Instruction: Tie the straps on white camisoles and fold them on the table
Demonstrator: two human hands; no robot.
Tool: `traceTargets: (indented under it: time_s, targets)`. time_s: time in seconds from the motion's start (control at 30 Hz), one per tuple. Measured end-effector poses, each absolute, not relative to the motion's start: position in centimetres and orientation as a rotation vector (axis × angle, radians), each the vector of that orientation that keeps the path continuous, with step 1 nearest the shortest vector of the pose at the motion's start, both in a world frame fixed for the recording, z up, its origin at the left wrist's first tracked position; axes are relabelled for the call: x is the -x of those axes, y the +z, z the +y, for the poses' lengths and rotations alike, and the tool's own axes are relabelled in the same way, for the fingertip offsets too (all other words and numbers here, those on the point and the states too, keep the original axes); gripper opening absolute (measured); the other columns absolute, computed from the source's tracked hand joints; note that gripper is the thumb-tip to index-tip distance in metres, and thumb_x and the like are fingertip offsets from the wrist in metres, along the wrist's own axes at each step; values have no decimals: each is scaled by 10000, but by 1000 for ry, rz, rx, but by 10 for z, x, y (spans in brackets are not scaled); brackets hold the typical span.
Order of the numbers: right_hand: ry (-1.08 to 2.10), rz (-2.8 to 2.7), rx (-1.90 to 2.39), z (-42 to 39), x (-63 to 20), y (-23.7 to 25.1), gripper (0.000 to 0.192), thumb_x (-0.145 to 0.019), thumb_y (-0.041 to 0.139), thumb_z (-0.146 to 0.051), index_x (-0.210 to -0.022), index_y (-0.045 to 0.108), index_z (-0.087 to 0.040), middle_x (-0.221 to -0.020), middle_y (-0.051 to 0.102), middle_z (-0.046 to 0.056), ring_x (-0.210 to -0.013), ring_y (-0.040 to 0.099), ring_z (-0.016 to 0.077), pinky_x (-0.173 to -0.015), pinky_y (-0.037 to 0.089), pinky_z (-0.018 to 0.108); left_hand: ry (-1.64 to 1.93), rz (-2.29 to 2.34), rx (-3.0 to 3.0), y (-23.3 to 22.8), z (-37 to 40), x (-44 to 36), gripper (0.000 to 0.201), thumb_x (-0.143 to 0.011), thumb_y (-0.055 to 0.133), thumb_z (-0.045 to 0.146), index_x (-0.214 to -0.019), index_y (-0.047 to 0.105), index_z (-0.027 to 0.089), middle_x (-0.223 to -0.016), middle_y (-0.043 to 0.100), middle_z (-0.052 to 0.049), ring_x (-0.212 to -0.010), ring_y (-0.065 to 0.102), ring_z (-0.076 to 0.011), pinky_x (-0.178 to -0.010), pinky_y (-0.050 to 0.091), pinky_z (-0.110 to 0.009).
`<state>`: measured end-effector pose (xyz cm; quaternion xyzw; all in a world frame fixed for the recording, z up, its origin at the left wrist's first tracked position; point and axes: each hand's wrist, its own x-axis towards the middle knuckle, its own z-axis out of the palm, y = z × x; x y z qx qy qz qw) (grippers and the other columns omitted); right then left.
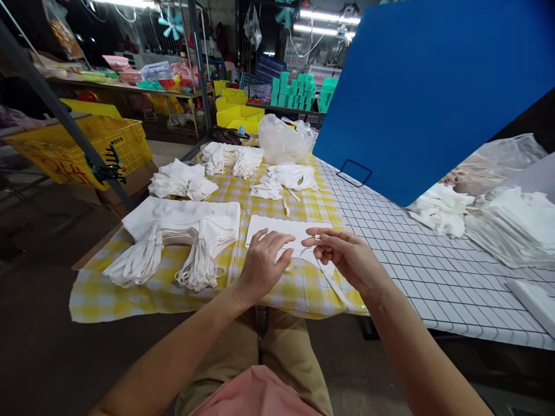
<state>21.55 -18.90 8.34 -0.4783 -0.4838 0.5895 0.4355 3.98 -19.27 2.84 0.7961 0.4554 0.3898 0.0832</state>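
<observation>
1. The left hand (264, 257) is loosely bent, thumb apart from the fingers, with nothing seen in its grasp; whether it touches the fabric below, I cannot tell.
2. The right hand (344, 254) has its thumb and fingers drawn together; something small and pale shows near the fingertips, but whether it is gripped is unclear.
3. The white fabric piece (277, 226) lies flat under and just beyond both hands, its narrow strap (336, 287) trailing nearer the body, below the right hand. A forearm or finger could snag that strap and drag the piece askew.
4. Left of the left hand, a stack of white pieces (203, 225) lets its straps hang in bunches; a sideways brush of the hand could tangle them or shift the layers.
5. Beneath all this, the checked cloth (143, 303) on the bench looks creased, so it might slip or ruck up if pulled.
6. Beyond the hands sits a plastic bag (284, 141); right of the right hand stretches a grid-patterned cloth (390, 277).
</observation>
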Motion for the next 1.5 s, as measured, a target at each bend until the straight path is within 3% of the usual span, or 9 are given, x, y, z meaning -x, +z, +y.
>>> traceTargets:
  time_s: [0.2, 0.33, 0.47, 0.57, 0.7, 0.87, 1.0, 1.27, 1.5]
  targets:
    - [1380, -1270, 1327, -191, -212, 78, 260, -672, 654, -271, -914, 700, -191, -1020, 671, 63, -955, 567, 201, -838, 413, 338, 1346, 1239, -2672, 44, -184, -58, 187, -899, 415, 237, -919, 595, 187, -913, 672, -21, -998, 586, -162, -1071, 201, -436]
    - [1446, -1277, 1308, -191, -214, 74, 335, -692, 650, -307, -1007, 673, -195, -1101, 640, 66, -1007, 548, 212, -911, 370, 377, 1361, 1239, -2701, 40, -176, -57, 194, -892, 421, 192, -845, 609, 180, -827, 669, -8, -900, 610, -148, -1059, 211, -438]
    - [1452, -1413, 1250, -191, -214, 78, 303, -723, 607, -334, -988, 671, -201, -1061, 649, 58, -990, 544, 203, -868, 382, 354, 1240, 1251, -2565, 54, -174, -56, 188, -868, 459, 189, -772, 620, 179, -768, 651, 1, -797, 598, -141, -982, 306, -415]
    - [1387, -1590, 1304, -191, -212, 82, 228, -759, 531, -335, -869, 665, -187, -876, 666, 39, -857, 555, 175, -760, 398, 313, 1113, 1224, -2307, 65, -170, -53, 158, -823, 508, 194, -718, 623, 166, -746, 647, -3, -761, 587, -143, -820, 415, -311]
    - [1082, -1717, 1514, -191, -206, 76, 207, -766, 475, -347, -722, 587, -179, -709, 576, 18, -680, 503, 149, -629, 379, 289, 947, 1147, -1953, 69, -164, -46, 147, -771, 523, 223, -706, 640, 161, -709, 655, 10, -689, 584, -125, -642, 423, -217]
    - [975, -1626, 1319, -192, -192, 65, 223, -771, 498, -335, -960, 476, -219, -994, 536, 48, -874, 532, 164, -728, 430, 305, 882, 1174, -1813, 67, -161, -44, 188, -729, 499, 241, -644, 638, 147, -628, 628, 7, -626, 552, -123, -581, 394, -219]
    - [1048, -1606, 1241, -192, -181, 60, 239, -808, 459, -286, -1032, 394, -232, -859, 501, -1, -638, 516, 103, -579, 439, 254, 858, 1196, -1654, 66, -156, -38, 181, -679, 514, 248, -561, 600, 141, -546, 564, 20, -568, 503, -108, -548, 365, -218]
    - [108, -2042, 1082, -185, -168, 42, 126, -861, 436, -142, -865, 549, -198, -795, 537, 26, -645, 518, 104, -532, 396, 200, 735, 999, -1303, 54, -143, -21, 150, -596, 511, 212, -468, 542, 141, -448, 478, 30, -507, 456, -83, -562, 362, -216]
    - [43, -2123, 1174, -172, -168, 41, 198, -861, 457, -215, -745, 616, -192, -717, 611, 18, -601, 523, 110, -563, 373, 224, 679, 953, -1245, 31, -134, -11, 170, -655, 506, 228, -515, 545, 140, -496, 508, 14, -518, 501, -92, -565, 400, -226]
